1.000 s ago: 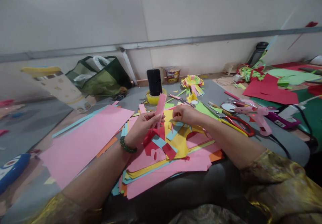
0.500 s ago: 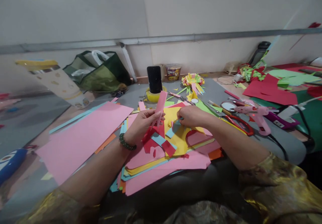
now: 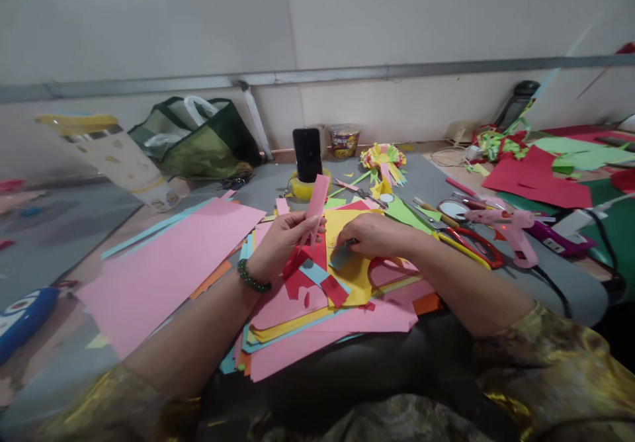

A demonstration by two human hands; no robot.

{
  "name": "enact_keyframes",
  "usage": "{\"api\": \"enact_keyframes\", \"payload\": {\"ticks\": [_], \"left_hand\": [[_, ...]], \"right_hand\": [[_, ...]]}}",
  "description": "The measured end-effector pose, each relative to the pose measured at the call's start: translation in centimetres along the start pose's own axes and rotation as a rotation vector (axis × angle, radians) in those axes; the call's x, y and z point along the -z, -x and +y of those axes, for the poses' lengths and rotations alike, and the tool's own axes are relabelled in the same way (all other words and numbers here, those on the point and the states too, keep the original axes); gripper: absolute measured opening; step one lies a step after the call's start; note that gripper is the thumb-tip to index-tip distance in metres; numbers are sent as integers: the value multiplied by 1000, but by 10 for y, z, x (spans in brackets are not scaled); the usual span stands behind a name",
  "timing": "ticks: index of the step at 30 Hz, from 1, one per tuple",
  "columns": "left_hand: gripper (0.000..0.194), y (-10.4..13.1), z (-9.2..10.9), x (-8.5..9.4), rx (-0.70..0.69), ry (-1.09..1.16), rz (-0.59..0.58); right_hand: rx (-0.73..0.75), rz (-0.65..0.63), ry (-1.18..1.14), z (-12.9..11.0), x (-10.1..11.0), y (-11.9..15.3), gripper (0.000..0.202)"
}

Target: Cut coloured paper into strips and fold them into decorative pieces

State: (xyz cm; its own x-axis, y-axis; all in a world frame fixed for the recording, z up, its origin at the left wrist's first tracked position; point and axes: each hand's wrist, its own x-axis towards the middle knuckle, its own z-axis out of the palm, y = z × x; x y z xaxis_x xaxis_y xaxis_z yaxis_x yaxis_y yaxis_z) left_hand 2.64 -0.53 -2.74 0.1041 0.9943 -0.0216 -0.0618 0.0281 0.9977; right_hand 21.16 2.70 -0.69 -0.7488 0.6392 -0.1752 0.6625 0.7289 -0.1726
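Note:
My left hand (image 3: 288,235) pinches a folded pink paper strip (image 3: 319,197), which stands upright above the paper pile. My right hand (image 3: 364,233) is bent over the yellow paper (image 3: 358,290), its fingers curled downward at a light blue scrap (image 3: 340,257). A small dark thing shows between those fingers, too small to name. Whether the right fingers grip the scrap is hidden. Just below the hands lie a blue strip (image 3: 313,272) and a red piece (image 3: 334,291). Pink, yellow and blue sheets are stacked underneath.
Red-handled scissors (image 3: 476,247) and a pink glue gun (image 3: 516,233) lie at the right. A phone (image 3: 307,154) stands behind a yellow tape roll (image 3: 301,189). Pink sheets (image 3: 178,266) lie left; a paper flower (image 3: 383,157) lies at the back, near a snack cup (image 3: 344,141).
My right hand has moved a little left and spread lower over the blue scrap on the yellow paper. My left hand keeps its hold on the pink strip. The view has shifted slightly.

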Motion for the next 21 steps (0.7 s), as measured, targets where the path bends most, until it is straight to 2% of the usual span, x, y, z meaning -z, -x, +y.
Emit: {"api": "enact_keyframes", "payload": {"ticks": [11,16,21], "left_hand": [[30,-1,-2,2,-52,-56,-7],[31,-1,-3,3,-54,-38,-28],[31,-1,-2,3,-49,-38,-25]], "right_hand": [[-72,81,107,-1,-2,-1,29],[-36,55,87,1,-6,-4,32],[-50,63,104,3,-9,-7,24]]}}
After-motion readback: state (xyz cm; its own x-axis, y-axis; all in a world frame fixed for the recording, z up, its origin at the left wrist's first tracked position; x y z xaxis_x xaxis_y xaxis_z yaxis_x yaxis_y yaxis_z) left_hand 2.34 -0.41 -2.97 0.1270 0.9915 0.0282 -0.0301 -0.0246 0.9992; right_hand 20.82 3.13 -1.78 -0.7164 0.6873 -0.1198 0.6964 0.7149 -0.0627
